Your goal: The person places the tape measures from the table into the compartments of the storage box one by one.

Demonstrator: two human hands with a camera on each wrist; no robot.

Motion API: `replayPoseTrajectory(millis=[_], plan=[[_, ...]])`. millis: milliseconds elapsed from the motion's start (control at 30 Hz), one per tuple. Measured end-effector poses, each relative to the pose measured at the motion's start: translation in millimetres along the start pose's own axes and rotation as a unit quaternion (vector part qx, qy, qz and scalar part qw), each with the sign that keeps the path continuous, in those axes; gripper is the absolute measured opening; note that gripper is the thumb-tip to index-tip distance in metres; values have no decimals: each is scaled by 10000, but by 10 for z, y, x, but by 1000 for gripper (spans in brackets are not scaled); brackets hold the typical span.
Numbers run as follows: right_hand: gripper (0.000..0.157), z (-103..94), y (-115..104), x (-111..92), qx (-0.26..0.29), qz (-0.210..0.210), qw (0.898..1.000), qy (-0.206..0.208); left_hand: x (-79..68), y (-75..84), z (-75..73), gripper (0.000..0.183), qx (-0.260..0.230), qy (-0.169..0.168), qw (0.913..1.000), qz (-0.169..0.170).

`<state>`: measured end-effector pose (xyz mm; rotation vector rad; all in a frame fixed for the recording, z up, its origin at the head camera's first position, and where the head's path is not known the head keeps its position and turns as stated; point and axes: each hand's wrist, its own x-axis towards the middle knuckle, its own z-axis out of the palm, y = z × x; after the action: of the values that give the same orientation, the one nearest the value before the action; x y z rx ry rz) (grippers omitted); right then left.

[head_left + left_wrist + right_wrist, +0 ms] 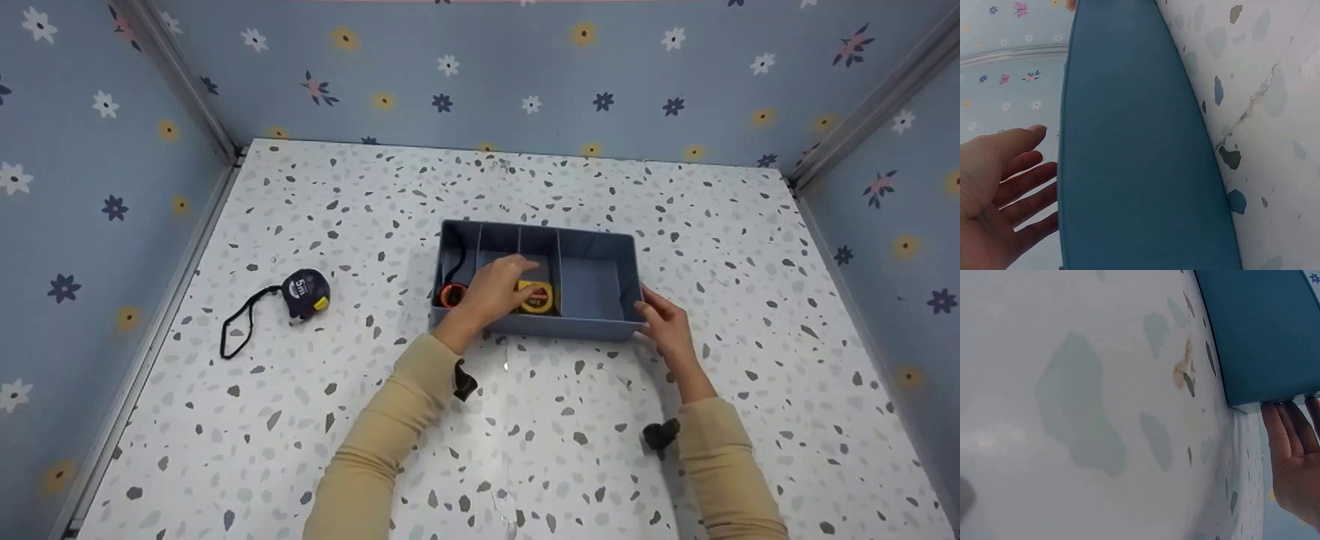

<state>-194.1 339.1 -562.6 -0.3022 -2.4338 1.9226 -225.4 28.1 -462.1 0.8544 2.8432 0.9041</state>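
A grey-blue divided box [540, 325] sits mid-table. My left hand [496, 289] reaches over its front wall, and the fingertips overlap a yellow tape measure [538, 303] in the third compartment from the left. In the left wrist view, the left thumb and fingers [1027, 183] are spread apart with nothing between them. My right hand [667, 324] holds the box's right end, thumb at the rim and fingers against the outside wall. An orange-and-black tape measure [452, 295] lies in the leftmost compartment, partly behind the left hand, its black strap running toward the back wall.
To the left of the box, a black tape measure [306, 292] with a yellow button and looped wrist strap lies on the speckled white table [360, 217]. Flower-patterned panels [487, 75] enclose the table at the back and both sides.
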Motion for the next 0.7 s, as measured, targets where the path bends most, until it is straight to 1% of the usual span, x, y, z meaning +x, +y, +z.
replayPoseTrajectory(millis=[67, 167, 200, 300, 367, 467, 600, 700], plan=[[64, 4, -52, -25, -12, 52, 10000, -23, -34, -14, -41, 37, -81, 147, 9999, 36], [59, 25, -189, -94, -100, 142, 9998, -107, -74, -50, -89, 36, -164, 361, 9991, 120], [56, 38, -234, -115, -54, 206, 9997, -75, -89, -64, -103, 36, -179, 399, 9990, 115], [52, 65, -356, -169, -42, 283, 9995, -90, -131, -112, -145, 35, -214, 535, 9983, 44], [51, 73, -387, -184, -38, 295, 9995, -88, -165, -141, -176, 35, -195, 615, 9979, -51], [53, 70, -347, -167, -81, 300, 9995, -54, -224, -184, -220, 34, -196, 782, 9966, -155], [56, 43, -190, -95, -139, 269, 9995, 33, -313, -242, -270, 34, -217, 961, 9949, -216], [58, 19, -102, -50, -187, 170, 9997, 21, -384, -294, -299, 33, -219, 1063, 9938, -255]])
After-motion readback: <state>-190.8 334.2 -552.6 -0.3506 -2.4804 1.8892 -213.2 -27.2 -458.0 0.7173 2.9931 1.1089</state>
